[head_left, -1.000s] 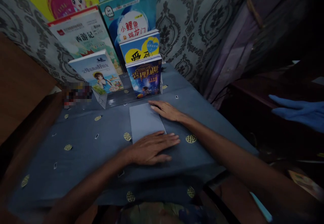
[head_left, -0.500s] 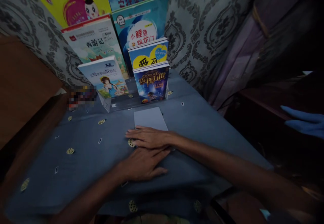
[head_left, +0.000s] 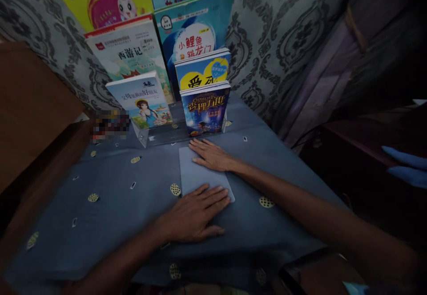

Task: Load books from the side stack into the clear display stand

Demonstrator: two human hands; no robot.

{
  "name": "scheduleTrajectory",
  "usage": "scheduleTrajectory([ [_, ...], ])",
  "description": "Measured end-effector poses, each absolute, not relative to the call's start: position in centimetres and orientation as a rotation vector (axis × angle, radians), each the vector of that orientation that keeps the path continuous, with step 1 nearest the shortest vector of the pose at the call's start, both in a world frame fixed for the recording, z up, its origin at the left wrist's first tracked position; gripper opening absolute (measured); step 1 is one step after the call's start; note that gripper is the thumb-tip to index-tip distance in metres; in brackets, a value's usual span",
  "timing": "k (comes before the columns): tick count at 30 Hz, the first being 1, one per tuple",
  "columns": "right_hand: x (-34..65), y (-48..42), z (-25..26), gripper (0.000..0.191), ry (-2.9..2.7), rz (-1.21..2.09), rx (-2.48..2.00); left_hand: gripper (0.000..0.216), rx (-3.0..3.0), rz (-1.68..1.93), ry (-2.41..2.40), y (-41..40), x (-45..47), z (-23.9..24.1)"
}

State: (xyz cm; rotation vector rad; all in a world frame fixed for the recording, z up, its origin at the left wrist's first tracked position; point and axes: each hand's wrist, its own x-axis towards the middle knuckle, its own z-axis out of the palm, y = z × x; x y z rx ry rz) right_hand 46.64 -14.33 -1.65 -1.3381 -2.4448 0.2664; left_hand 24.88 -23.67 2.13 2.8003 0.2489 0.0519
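Note:
A pale, blank, thin rectangular sheet or booklet [head_left: 196,177] lies flat on the patterned tablecloth in front of the book stand; which of the two it is, I cannot tell. Across its far right part rests my right hand [head_left: 211,155], palm down with fingers stretched toward the stand. My left hand [head_left: 200,210] lies flat over its near edge, fingers pointing right and thumb apart. Both hands are open and grip nothing. Just beyond my right fingertips stands a dark blue book [head_left: 207,110].
A clear acrylic stand [head_left: 142,135] holds several upright children's books, among them a white-topped book [head_left: 143,101]. At the left is a brown board [head_left: 33,108]. Patterned wallpaper [head_left: 263,41] rises behind. Blue finger-like shapes [head_left: 408,166] show at the right edge.
My right hand has slid away from me, from beside my left hand to the sheet's far end. More of the sheet now shows. My left hand stays nearly in place, and the view has shifted slightly.

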Motion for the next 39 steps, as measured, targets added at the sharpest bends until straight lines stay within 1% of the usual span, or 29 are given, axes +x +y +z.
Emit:
scheduleTrajectory([
  [5, 47.0, -15.8, -2.1, 0.069, -2.407, 0.161, -1.399, 0.070, 2.758, 0.118, 0.393, -23.6, 24.9, 1.8],
  [15, 47.0, -19.1, -2.2, 0.061, -2.369, 0.124, -1.472, 0.049, 2.728, 0.211, 0.585, -23.7, 25.2, 1.9],
  [21, 46.9, -21.3, -1.7, 0.065, -2.367, 0.151, -1.511, 0.037, 2.666, 0.393, 0.727, -21.4, 24.8, 1.4],
  [23, 46.9, -22.1, -1.7, 0.065, -2.372, 0.144, -1.520, 0.041, 2.668, 0.393, 0.773, -19.7, 24.4, 0.9],
  [27, 46.8, -23.2, -1.7, 0.066, -2.374, 0.143, -1.522, 0.063, 2.732, 0.260, 0.905, -16.2, 23.9, 0.0],
  [29, 46.8, -23.6, -1.7, 0.067, -2.392, 0.149, -1.519, 0.071, 2.764, 0.194, 0.954, -15.2, 23.9, -0.1],
  [34, 46.4, -25.4, -1.2, 0.071, -2.429, 0.150, -1.523, 0.076, 2.841, 0.098, 0.962, -15.6, 23.8, -0.2],
  [39, 45.8, -29.1, -0.3, 0.080, -2.454, 0.219, -1.484, 0.076, 2.875, 0.117, 0.887, -18.0, 22.7, -0.6],
])
